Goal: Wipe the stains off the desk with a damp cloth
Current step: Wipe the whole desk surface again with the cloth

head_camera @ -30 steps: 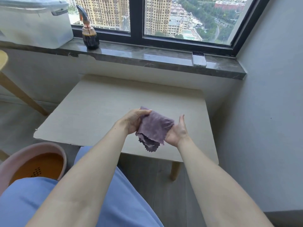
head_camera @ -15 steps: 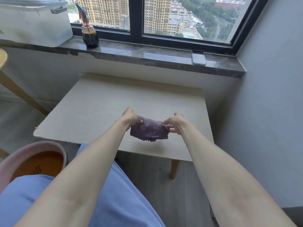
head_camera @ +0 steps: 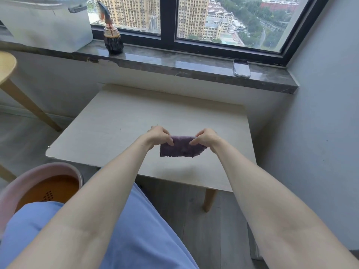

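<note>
Closest in, a blue lap. Down left of the grip sits a pink basin of brownish water, cut off by the frame. Up at the grip, left hand and right hand each pinch an end of the folded purple cloth, held over the pale desk, towards its front edge. Beyond runs a grey sill: phone far right, dark bottle and white box far left. Fingertips hide behind the cloth; stains too faint to make out.
</note>
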Demonstrator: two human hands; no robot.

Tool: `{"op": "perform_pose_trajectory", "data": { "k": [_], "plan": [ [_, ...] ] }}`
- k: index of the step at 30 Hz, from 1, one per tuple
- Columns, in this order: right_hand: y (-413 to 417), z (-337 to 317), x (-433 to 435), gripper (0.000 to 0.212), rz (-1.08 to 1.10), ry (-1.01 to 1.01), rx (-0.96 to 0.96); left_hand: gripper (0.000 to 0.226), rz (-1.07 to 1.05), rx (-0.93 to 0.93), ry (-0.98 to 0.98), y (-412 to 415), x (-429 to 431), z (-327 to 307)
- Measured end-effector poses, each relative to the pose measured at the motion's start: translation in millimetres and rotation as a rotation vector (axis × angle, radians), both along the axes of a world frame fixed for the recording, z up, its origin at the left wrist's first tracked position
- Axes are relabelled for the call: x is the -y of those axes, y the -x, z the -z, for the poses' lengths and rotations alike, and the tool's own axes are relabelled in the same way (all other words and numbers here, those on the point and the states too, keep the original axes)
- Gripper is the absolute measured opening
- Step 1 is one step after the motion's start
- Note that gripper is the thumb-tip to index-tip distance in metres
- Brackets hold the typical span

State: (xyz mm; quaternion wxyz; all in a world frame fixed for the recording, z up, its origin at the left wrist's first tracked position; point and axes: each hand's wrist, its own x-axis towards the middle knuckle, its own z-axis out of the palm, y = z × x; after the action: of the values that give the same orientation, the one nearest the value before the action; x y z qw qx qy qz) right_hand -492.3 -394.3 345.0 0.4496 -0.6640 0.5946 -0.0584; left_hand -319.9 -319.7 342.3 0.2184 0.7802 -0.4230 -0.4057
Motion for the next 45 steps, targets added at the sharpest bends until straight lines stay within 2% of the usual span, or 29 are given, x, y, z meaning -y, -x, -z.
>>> {"op": "perform_pose_trajectory", "data": {
  "k": [2, 4, 6, 7, 12, 13, 15, 16, 18, 20, 22, 23, 25, 26, 28, 31, 32, 34, 36, 38, 39, 43, 45],
  "plan": [
    [3.9, 0.8, 2.6, 0.025, 0.079, -0.059, 0.103, 0.009, -0.059, -0.237, 0.026, -5.3, -4.5, -2.9],
    [4.5, 4.0, 6.9, 0.032, 0.143, -0.117, 0.186, 0.022, -0.094, -0.468, 0.042, -8.6, -7.4, -0.7],
    [0.8, 10.1, 8.0, 0.032, 0.185, -0.141, 0.223, 0.035, -0.067, -0.583, 0.061, -7.6, -8.0, 4.6],
    [-1.3, 14.7, 8.3, 0.031, 0.191, -0.118, 0.211, 0.038, -0.056, -0.582, 0.067, -4.9, -8.0, 7.3],
    [-13.5, 34.1, 4.1, 0.032, 0.168, 0.074, 0.063, 0.032, -0.235, -0.298, 0.189, 3.0, 4.8, 34.6],
    [-17.3, 36.4, 2.7, 0.032, 0.19, 0.07, 0.075, 0.027, -0.238, -0.145, 0.206, 5.5, 6.6, 37.5],
    [-26.9, 40.2, 0.6, 0.03, 0.217, 0.028, 0.101, 0.017, -0.149, 0.301, 0.206, 13.4, 7.7, 36.9],
    [-32.1, 42.1, -0.2, 0.028, 0.224, -0.017, 0.123, 0.014, -0.097, 0.466, 0.231, 16.7, 8.4, 38.1],
    [-40.5, 41.3, -4.8, 0.022, 0.248, -0.131, 0.232, 0.01, -0.057, 0.558, 0.289, 22.2, 10.9, 39.8],
    [-47.2, 36.2, -9.3, 0.027, 0.285, -0.263, 0.419, 0.016, -0.045, 0.407, 0.28, 21.9, 18.6, 46.4],
    [-49.1, 38.5, -5.9, 0.042, 0.338, -0.344, 0.555, 0.038, -0.049, -0.017, 0.262, 19.8, 21.7, 51.3],
    [-46.4, 39.3, -2.5, 0.053, 0.336, -0.373, 0.573, 0.05, -0.059, -0.195, 0.272, 18.2, 20.3, 53.4],
    [-38.5, 41.3, 3.0, 0.071, 0.257, -0.447, 0.553, 0.054, -0.042, -0.316, 0.286, 14.3, 16.5, 60.6],
    [-33.4, 43.3, 4.3, 0.077, 0.216, -0.459, 0.534, 0.048, -0.037, -0.34, 0.293, 13.3, 13.4, 60.9],
    [-22.9, 43.3, 4.1, 0.078, 0.168, -0.343, 0.396, 0.038, -0.04, -0.269, 0.266, 13.3, 11.5, 59.8],
    [-6.0, 46.8, 3.9, 0.056, 0.246, -0.019, 0.072, 0.019, 0.02, 0.098, 0.303, 21.5, 13.7, 54.4],
    [0.0, 51.3, 5.4, 0.048, 0.257, 0.022, 0.007, 0.016, 0.043, 0.218, 0.323, 25.4, 15.4, 53.9],
    [9.4, 59.1, 3.0, 0.034, 0.217, 0.034, -0.11, 0.024, 0.109, 0.363, 0.339, 38.4, 13.8, 55.5],
    [18.4, 67.5, -3.6, 0.025, 0.128, 0.009, -0.287, 0.035, 0.317, 0.445, 0.318, 57.0, 3.3, 66.6],
    [26.3, 73.6, -15.8, 0.039, 0.053, -0.009, -0.452, 0.035, 0.619, 0.588, 0.204, 72.3, -12.4, 80.3],
    [30.8, 75.2, -21.9, 0.045, 0.044, -0.012, -0.491, 0.035, 0.682, 0.625, 0.178, 75.3, -19.6, 86.9],
    [53.7, 80.9, -36.4, 0.054, 0.137, -0.024, -0.53, 0.038, 0.658, 0.644, 0.219, 82.2, -22.9, 94.1],
    [62.0, 85.4, -41.7, 0.068, 0.176, -0.024, -0.533, 0.041, 0.711, 0.659, 0.228, 87.7, -21.5, 94.5]
  ]
}}
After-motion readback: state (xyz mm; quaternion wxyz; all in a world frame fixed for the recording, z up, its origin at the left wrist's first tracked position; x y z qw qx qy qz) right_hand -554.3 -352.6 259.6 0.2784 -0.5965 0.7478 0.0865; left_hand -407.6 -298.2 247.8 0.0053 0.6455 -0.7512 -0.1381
